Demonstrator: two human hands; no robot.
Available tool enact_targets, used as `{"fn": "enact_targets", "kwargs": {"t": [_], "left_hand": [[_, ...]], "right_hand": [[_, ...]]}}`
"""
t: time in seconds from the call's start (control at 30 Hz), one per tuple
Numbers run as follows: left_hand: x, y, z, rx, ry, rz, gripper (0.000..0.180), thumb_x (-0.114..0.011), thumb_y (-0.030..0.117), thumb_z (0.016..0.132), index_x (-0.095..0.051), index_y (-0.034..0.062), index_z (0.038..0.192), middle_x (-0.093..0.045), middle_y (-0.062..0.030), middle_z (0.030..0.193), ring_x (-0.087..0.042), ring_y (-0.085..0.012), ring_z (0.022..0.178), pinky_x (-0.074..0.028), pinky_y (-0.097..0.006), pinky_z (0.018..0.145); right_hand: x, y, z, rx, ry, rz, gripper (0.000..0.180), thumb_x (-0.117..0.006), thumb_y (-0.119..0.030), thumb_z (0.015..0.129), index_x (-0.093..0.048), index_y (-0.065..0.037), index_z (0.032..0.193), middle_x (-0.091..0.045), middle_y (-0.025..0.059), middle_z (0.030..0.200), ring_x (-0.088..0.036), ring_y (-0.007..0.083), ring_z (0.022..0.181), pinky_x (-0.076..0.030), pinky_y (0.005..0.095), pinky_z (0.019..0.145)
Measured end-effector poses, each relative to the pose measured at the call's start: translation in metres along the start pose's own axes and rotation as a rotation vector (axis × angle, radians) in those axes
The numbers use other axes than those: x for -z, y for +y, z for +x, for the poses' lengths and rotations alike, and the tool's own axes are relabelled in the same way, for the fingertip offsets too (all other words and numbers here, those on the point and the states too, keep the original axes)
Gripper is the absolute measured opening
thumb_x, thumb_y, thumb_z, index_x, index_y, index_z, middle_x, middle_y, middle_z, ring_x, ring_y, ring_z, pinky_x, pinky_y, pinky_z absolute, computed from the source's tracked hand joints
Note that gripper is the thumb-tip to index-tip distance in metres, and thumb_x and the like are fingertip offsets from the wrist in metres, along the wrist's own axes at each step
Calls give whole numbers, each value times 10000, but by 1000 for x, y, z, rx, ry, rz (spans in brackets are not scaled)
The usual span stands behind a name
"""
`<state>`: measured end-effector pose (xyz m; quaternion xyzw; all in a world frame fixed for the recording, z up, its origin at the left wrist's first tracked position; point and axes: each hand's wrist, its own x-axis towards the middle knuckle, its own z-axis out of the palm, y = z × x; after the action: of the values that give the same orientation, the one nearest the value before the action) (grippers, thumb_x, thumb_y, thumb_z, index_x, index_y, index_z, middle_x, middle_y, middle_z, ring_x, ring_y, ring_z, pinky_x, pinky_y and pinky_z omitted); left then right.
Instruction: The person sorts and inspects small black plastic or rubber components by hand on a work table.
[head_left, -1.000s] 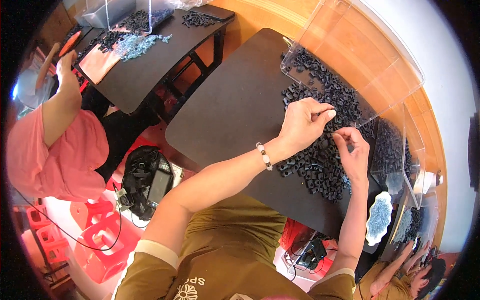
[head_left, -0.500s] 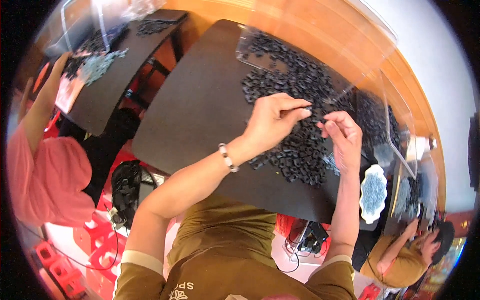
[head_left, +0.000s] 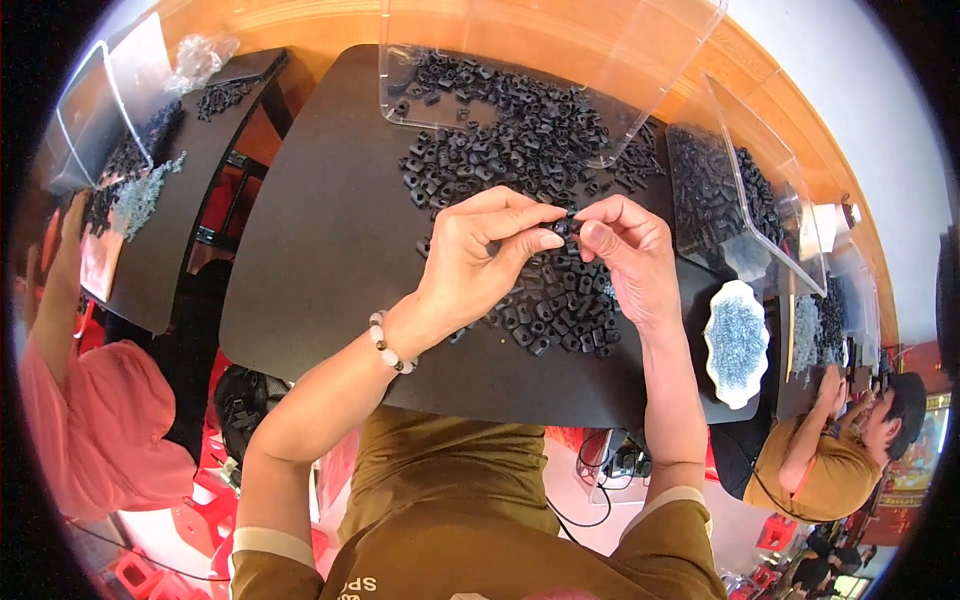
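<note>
Over the dark table, my left hand (head_left: 470, 255) is closed in a pinch on a small black plastic part (head_left: 565, 226). My right hand (head_left: 636, 262) meets it from the other side, thumb and forefinger closed at the same part; whether a second tiny piece sits in them is hidden. A beaded bracelet (head_left: 383, 345) circles my left wrist. Beneath and beyond both hands spreads a loose heap of similar black plastic parts (head_left: 470, 160), many with a round hole. A few light blue bits show beside my right hand.
A white scalloped dish (head_left: 711, 345) of small blue-grey pieces stands at the table's right edge. Clear plastic bins, one (head_left: 745, 215) with black parts, stand along the back and right. Co-workers sit at neighbouring tables: a pink sleeve (head_left: 110, 420) left, a brown shirt (head_left: 800, 455) right.
My hands have come together, their fingertips now meeting at the black part where before there was a gap. The whole view has shifted, so the table sits further left.
</note>
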<state>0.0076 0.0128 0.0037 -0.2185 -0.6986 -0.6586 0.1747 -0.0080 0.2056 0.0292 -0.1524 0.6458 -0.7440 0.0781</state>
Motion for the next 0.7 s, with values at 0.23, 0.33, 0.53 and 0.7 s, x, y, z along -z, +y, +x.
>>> {"fn": "enact_targets", "kwargs": {"t": [0.23, 0.33, 0.53, 0.7], "left_hand": [[1, 2, 0, -107, -13, 120, 233, -742, -15, 787, -729, 26, 1016, -663, -82, 857, -623, -157, 709, -499, -261, 622], [1, 2, 0, -154, -9, 161, 244, -743, -27, 775, -725, 23, 1014, -659, -86, 865, -632, -175, 709, -513, -274, 622], [1, 1, -1, -177, -19, 201, 259, -735, -53, 765, -717, 11, 1015, -652, -96, 876, -646, -197, 731, -536, -293, 638], [-1, 0, -4, -208, -23, 195, 275, -711, -103, 759, -705, -15, 1019, -636, -114, 892, -653, -208, 754, -564, -294, 651]], "right_hand": [[4, -1, -1, -8, -2, -61, 160, -756, -164, 853, -695, -25, 904, -696, 46, 823, -621, 72, 740, -471, 214, 627], [1, -2, -2, -2, 1, -70, 158, -752, -171, 858, -685, -30, 879, -700, 51, 826, -629, 79, 751, -474, 216, 629], [0, -3, -2, -5, -25, -102, 173, -746, -187, 866, -666, -36, 842, -696, 46, 815, -606, 68, 729, -474, 216, 634], [4, -2, -2, -38, -35, -153, 181, -737, -192, 875, -655, -42, 817, -688, 40, 794, -595, 66, 716, -473, 219, 640]]}}
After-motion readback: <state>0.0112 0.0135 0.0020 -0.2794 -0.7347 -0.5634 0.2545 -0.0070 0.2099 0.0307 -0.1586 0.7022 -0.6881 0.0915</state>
